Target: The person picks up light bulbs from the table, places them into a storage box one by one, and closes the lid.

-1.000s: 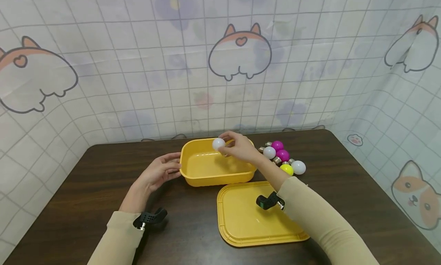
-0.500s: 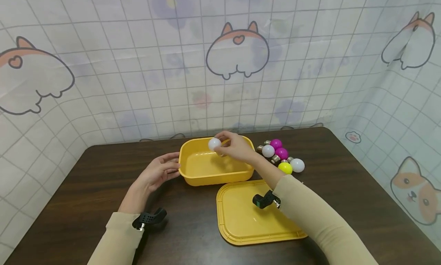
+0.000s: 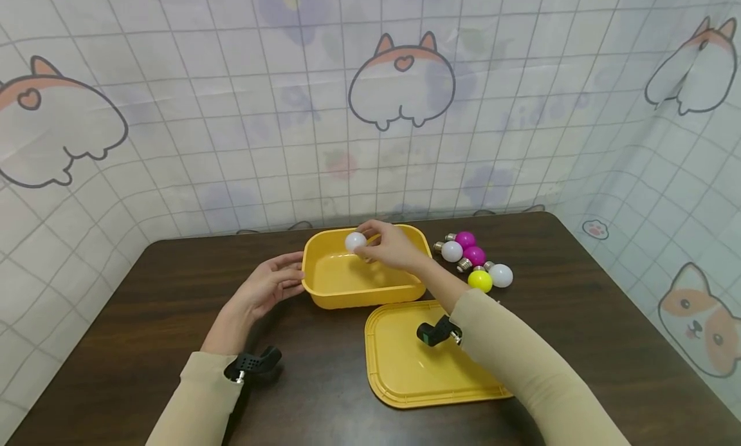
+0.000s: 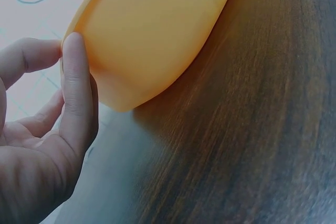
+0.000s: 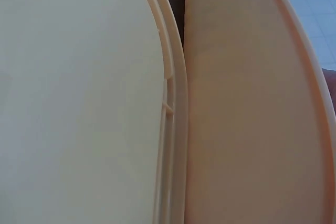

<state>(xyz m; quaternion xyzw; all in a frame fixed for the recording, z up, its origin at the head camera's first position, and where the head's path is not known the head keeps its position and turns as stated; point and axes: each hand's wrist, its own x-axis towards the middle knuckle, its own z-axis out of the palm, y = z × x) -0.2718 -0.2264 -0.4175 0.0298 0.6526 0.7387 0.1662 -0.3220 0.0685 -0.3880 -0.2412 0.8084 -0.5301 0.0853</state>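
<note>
A white light bulb (image 3: 356,242) is pinched by my right hand (image 3: 390,245), over the left-middle part of a yellow plastic box (image 3: 365,298). The bulb's base is hidden by the fingers. My left hand (image 3: 267,285) touches the box's left end, its fingers fairly straight and its fingertips right at the rim. In the left wrist view, the thumb (image 4: 76,87) lies along the box's outer wall (image 4: 152,30). From the right wrist, the box's side (image 5: 252,103) shows beside a yellow lid (image 5: 79,103); only a sliver of skin appears at the right edge.
Right of the box lies a cluster of bulbs: magenta ones (image 3: 473,256), white ones (image 3: 500,276) and a yellow one (image 3: 480,280). The lid lies flat in front of the box, partly under my right forearm. A patterned cloth (image 3: 231,111) hangs behind the dark wooden table (image 3: 173,285).
My right hand has moved slightly left over the box with the white light bulb in its fingers. The left hand stays at the box's left end.
</note>
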